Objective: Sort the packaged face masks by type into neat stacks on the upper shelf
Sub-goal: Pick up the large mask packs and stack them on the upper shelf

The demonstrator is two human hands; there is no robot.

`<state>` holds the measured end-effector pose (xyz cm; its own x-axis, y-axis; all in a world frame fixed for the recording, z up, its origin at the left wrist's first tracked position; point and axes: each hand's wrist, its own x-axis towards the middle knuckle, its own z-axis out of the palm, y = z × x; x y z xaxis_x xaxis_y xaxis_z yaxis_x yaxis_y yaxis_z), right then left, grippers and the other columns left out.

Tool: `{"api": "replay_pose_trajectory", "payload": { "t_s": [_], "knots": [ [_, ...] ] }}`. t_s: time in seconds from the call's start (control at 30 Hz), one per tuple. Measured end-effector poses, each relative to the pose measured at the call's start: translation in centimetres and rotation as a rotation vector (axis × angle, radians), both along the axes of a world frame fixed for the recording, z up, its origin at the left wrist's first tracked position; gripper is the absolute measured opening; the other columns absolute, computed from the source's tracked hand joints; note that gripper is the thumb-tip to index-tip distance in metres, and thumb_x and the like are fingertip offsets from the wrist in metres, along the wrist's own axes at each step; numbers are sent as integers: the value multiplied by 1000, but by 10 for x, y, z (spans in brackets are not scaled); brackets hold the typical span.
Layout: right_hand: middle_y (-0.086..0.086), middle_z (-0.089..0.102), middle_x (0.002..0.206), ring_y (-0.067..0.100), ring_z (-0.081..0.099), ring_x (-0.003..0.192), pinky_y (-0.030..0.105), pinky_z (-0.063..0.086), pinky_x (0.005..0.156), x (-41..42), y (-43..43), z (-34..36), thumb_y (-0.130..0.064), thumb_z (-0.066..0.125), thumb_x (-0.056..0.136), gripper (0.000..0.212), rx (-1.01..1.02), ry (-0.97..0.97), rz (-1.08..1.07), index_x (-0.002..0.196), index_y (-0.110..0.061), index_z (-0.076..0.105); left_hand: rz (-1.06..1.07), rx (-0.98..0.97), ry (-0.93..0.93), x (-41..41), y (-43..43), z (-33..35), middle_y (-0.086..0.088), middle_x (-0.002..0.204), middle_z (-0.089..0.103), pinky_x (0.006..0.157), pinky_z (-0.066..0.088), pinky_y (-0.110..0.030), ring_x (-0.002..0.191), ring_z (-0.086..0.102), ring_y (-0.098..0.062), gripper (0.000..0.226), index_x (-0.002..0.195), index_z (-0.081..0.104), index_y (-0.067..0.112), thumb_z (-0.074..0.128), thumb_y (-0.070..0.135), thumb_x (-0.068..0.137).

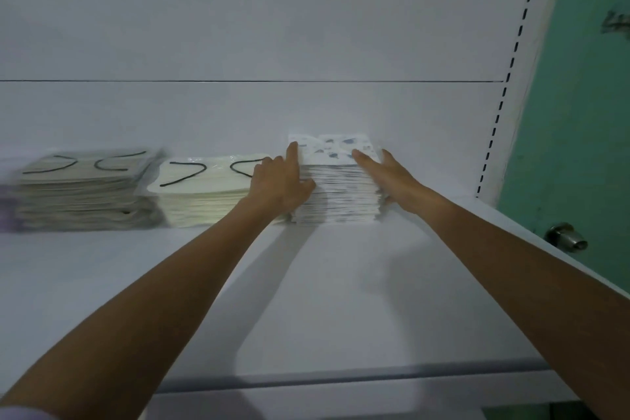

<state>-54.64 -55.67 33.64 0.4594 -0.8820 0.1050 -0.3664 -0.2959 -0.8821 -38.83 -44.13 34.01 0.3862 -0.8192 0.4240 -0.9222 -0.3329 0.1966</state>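
Three stacks of packaged masks stand along the back of the white upper shelf (pixel 341 283). The rightmost is a stack of white packets with blue print (pixel 337 194). My left hand (pixel 279 181) presses flat against its left side, index finger lying up along the top edge. My right hand (pixel 392 174) lies with straight fingers on its top right and right side. Left of it sits a stack of cream masks with black ear loops (pixel 204 191), and further left a blurred greyer stack with black loops (pixel 85 187).
The shelf's white back panel (pixel 272 44) rises behind the stacks. A slotted upright (pixel 504 95) runs along the right side. Beyond it is a green wall (pixel 579 112) and a metal door knob (pixel 566 237). The shelf's front edge (pixel 341 382) is near me.
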Motion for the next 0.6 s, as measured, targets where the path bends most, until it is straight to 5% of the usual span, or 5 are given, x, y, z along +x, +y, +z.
{"api": "replay_pose_trajectory", "payload": {
  "t_s": [0.17, 0.23, 0.33, 0.43, 0.6],
  "knots": [
    [7, 34, 148, 26, 45, 123, 37, 45, 90, 1, -5, 13, -58, 57, 84, 89, -138, 48, -78, 148, -13, 14, 87, 67, -120, 8, 5, 15, -18, 127, 52, 103, 30, -44, 122, 40, -37, 82, 148, 7, 14, 50, 48, 88],
    [9, 23, 154, 28, 27, 139, 39, 31, 108, 0, -4, 14, -55, 56, 86, 90, -344, 67, -135, 150, -14, 9, 78, -117, -119, 17, 18, 18, -16, 128, 50, 97, 35, -40, 118, 44, -34, 70, 142, 26, 14, 55, 44, 86],
    [11, 23, 154, 27, 20, 142, 45, 17, 116, 9, 6, 11, -50, 57, 87, 76, -853, 169, -165, 148, -16, 24, -58, -457, -162, 29, 49, 2, -4, 91, 66, 68, 39, -30, 84, 60, -27, 28, 103, 58, 14, 52, 34, 84],
    [16, 39, 145, 33, 34, 135, 54, 18, 113, 32, 22, 4, -41, 69, 80, 66, -1169, 247, -14, 136, -13, 48, -39, -167, -240, 41, 72, -20, 1, 73, 68, 62, 36, -27, 73, 62, -27, 32, 79, 60, 21, 38, 44, 76],
    [18, 65, 104, 35, 62, 101, 54, 42, 95, 87, 56, -14, -23, 81, 62, 40, -1430, 240, 176, 97, -6, 68, 144, 92, -145, 68, 88, -27, -3, 95, 67, 71, 38, -29, 93, 59, -25, 20, 88, 63, 25, 50, 40, 85]
  ]
}}
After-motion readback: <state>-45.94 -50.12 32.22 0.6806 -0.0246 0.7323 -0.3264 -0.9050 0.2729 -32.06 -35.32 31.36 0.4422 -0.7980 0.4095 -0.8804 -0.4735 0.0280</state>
